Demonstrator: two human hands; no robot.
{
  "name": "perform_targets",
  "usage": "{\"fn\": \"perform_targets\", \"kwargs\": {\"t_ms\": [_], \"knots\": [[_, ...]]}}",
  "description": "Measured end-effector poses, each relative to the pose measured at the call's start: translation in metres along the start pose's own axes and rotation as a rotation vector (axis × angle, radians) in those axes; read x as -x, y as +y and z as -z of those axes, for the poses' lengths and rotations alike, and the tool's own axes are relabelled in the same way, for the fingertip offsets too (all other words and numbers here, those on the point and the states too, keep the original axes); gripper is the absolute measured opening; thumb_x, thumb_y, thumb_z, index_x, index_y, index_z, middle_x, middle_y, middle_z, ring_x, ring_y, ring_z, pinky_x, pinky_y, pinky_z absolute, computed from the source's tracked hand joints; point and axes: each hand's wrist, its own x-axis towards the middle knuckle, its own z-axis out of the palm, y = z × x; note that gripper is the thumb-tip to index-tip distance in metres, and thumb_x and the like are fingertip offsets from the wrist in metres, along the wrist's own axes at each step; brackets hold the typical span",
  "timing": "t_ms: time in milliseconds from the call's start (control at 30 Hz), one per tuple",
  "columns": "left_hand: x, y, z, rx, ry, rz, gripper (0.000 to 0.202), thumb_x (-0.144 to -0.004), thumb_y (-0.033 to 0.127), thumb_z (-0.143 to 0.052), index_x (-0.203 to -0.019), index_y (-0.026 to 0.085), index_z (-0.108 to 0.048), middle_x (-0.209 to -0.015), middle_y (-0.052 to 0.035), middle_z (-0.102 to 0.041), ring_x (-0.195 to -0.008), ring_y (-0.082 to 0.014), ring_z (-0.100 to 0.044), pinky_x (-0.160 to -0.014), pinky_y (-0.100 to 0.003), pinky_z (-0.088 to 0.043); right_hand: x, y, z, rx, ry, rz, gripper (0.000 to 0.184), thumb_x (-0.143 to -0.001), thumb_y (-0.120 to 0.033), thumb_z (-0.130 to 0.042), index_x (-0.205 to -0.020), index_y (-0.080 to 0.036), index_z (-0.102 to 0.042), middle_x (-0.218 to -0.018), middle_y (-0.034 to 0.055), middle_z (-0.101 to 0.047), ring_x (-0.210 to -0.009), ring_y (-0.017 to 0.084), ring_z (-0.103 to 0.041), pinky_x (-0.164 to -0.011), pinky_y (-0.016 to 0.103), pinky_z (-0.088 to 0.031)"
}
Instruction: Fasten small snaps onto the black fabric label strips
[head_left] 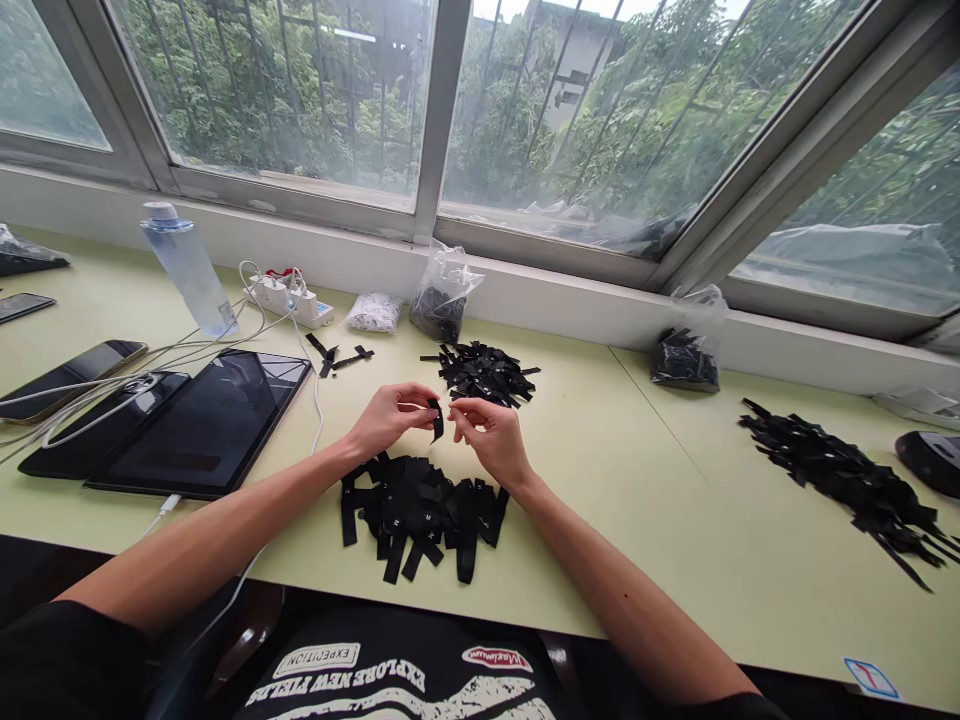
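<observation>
Between the thumb and fingers of my left hand (394,418) is a short black fabric strip (437,420), which hangs down and curves slightly. My right hand (487,435) faces it, a small gap away, with thumb and fingertips pinched together. Whatever those fingertips may hold is too small to make out. Below both hands, a pile of black fabric strips (420,505) lies near the table's front edge, some with small white letters. Just beyond the hands sits another heap of black strips (491,372).
A tablet (210,425), phone (71,380), cables and water bottle (187,270) occupy the left, near a power strip (289,297). Plastic bags (442,300) (686,355) stand along the window wall. More black strips (840,480) lie right, beside a dark mouse-like object (930,460).
</observation>
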Motion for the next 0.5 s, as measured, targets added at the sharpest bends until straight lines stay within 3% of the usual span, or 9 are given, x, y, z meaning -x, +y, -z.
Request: {"fn": "perform_targets", "kwargs": {"t_ms": [300, 500], "knots": [[0.000, -0.001, 0.000, -0.037, 0.045, -0.060, 0.038, -0.078, 0.038, -0.079, -0.104, 0.013, -0.070, -0.097, -0.0103, -0.074, -0.084, -0.0237, -0.075, -0.085, -0.043, -0.062, 0.001, -0.005, 0.000, 0.079, 0.021, 0.067, 0.018, -0.096, -0.035, -0.058, -0.101, -0.021, -0.069, -0.075, 0.0025, -0.071, -0.066, 0.018, -0.070, -0.067, 0.031, -0.055], [0.002, -0.001, -0.003, -0.063, 0.065, -0.112, 0.032, -0.080, 0.036, -0.076, -0.103, 0.014, -0.070, -0.098, -0.0102, -0.075, -0.084, -0.0246, -0.075, -0.085, -0.043, -0.062, 0.000, -0.011, 0.001, 0.144, 0.019, 0.126, 0.018, -0.097, -0.031, -0.057, -0.090, -0.023, -0.071, -0.092, 0.0047, -0.072, -0.073, 0.017, -0.065, -0.061, 0.029, -0.049]]}}
